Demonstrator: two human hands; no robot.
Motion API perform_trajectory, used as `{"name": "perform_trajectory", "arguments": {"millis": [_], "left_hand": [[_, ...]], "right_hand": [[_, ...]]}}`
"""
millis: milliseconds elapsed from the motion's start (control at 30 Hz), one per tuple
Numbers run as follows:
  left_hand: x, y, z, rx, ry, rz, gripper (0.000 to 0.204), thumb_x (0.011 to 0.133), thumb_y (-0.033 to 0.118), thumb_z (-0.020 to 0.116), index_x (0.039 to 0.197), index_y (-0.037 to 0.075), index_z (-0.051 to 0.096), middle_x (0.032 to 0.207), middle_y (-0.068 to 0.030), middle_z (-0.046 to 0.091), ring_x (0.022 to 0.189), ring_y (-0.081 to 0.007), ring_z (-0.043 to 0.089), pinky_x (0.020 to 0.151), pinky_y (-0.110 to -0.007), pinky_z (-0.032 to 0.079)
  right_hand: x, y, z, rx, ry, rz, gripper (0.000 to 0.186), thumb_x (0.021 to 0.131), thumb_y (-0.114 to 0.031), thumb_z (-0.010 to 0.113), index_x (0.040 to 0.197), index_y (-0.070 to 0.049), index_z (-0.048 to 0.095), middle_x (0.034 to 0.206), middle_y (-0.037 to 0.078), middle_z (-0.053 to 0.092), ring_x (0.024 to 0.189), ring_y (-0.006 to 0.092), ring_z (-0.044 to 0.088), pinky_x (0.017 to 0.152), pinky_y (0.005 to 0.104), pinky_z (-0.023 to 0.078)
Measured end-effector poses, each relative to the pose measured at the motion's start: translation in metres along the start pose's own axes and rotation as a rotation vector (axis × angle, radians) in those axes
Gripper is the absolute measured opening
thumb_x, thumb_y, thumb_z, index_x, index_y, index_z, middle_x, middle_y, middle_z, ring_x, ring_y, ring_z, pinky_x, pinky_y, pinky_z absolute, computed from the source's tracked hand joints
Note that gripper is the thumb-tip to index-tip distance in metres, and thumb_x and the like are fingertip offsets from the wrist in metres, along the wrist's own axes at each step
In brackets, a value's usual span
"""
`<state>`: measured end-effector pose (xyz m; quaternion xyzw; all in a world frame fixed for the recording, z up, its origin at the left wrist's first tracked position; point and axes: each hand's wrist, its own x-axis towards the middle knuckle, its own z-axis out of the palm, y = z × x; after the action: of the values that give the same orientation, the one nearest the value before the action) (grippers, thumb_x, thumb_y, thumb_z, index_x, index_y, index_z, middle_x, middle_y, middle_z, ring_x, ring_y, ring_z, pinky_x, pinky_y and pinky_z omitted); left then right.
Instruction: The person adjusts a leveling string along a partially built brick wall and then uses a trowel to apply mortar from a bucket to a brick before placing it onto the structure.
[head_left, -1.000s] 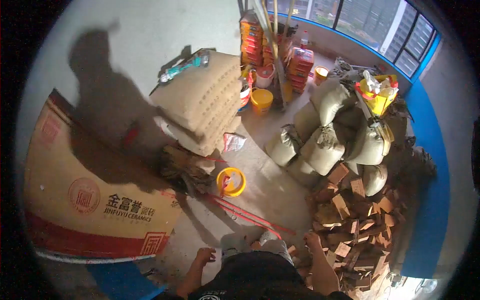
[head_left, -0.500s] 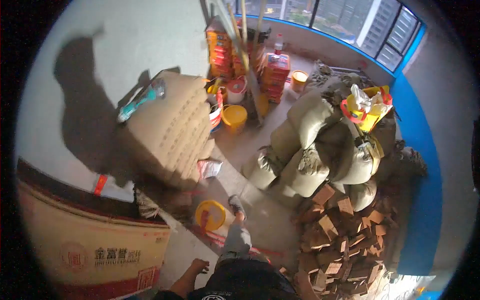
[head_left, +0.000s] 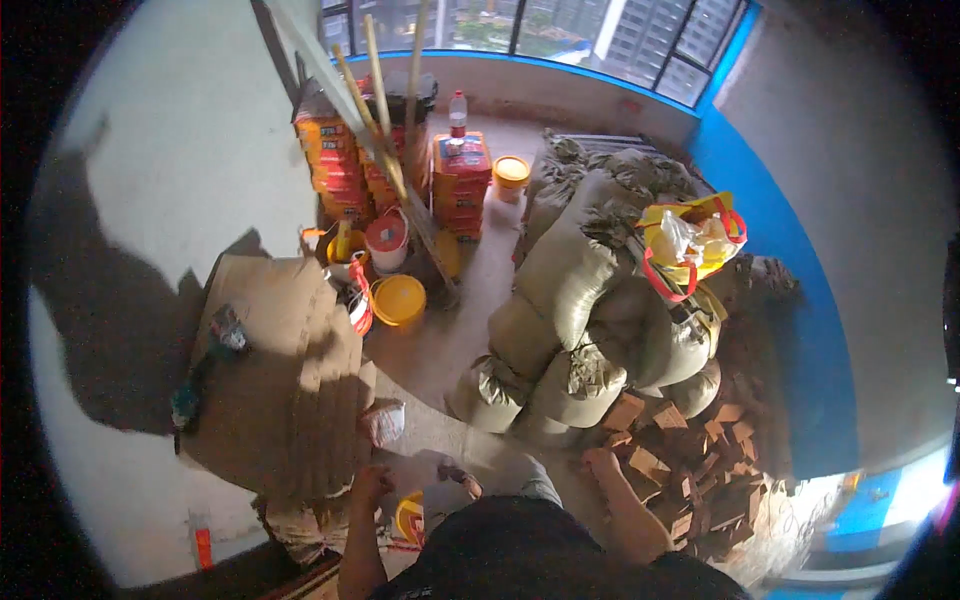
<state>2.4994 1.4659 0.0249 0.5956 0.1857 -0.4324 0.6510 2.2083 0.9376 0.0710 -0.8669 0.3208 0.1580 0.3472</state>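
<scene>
At the lower edge of my distant view, I see the two hands of the person on both sides of the dark shirt [head_left: 505, 550]. The left hand [head_left: 372, 484] is near the brown stack [head_left: 275, 380] and the yellow bucket [head_left: 404, 518], which shows only in part. The right hand [head_left: 603, 464] is near the brick pile [head_left: 690, 462], below the tied sacks [head_left: 580, 388] in my picture. The fingers look bent, but I cannot tell whether they are spread or pressed together. Higher up, at the right, a yellow bag [head_left: 708, 262] with red handles sits upon the sacks.
</scene>
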Motion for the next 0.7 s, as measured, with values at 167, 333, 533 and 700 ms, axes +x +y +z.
{"name": "perform_trajectory", "arguments": {"millis": [167, 333, 533, 700], "left_hand": [[-0.033, 0.008, -0.049, 0.479, 0.173, 0.22, 0.028, 0.093, 0.024, 0.053, 0.103, 0.0, 0.06, 0.084, -0.0111, 0.06, 0.067, -0.0233, 0.061, 0.062, -0.036, 0.052], [-0.044, -0.008, -0.042, 0.319, 0.175, -0.148, 0.028, 0.088, 0.026, 0.056, 0.101, 0.002, 0.062, 0.081, -0.0104, 0.061, 0.066, -0.0228, 0.061, 0.061, -0.035, 0.052], [0.011, 0.064, -0.017, 0.216, 0.207, -0.272, 0.028, 0.084, 0.028, 0.061, 0.098, 0.004, 0.064, 0.077, -0.0096, 0.062, 0.066, -0.0223, 0.062, 0.059, -0.035, 0.051], [0.081, 0.135, 0.02, 0.184, 0.186, -0.288, 0.028, 0.079, 0.03, 0.065, 0.096, 0.007, 0.065, 0.075, -0.0089, 0.063, 0.066, -0.0218, 0.063, 0.058, -0.035, 0.051]], "right_hand": [[0.072, -0.07, 0.026, -0.645, -0.012, -0.532, 0.017, 0.07, -0.015, 0.068, 0.087, -0.013, 0.066, 0.082, 0.005, 0.062, 0.067, 0.0219, 0.06, 0.048, 0.0376, 0.045], [0.13, -0.081, 0.061, -0.766, -0.332, -0.49, 0.019, 0.063, -0.015, 0.07, 0.081, -0.013, 0.067, 0.085, 0.006, 0.065, 0.079, 0.0245, 0.064, 0.052, 0.0406, 0.051], [0.204, -0.154, 0.045, -0.852, -0.477, -0.385, 0.017, 0.058, -0.017, 0.074, 0.074, -0.014, 0.068, 0.089, 0.003, 0.065, 0.084, 0.025, 0.064, 0.057, 0.0389, 0.054], [0.3, -0.166, 0.024, -0.585, -0.33, -0.361, 0.014, 0.057, -0.021, 0.074, 0.067, -0.016, 0.065, 0.082, 0.002, 0.064, 0.086, 0.0214, 0.063, 0.061, 0.0382, 0.053]]}}
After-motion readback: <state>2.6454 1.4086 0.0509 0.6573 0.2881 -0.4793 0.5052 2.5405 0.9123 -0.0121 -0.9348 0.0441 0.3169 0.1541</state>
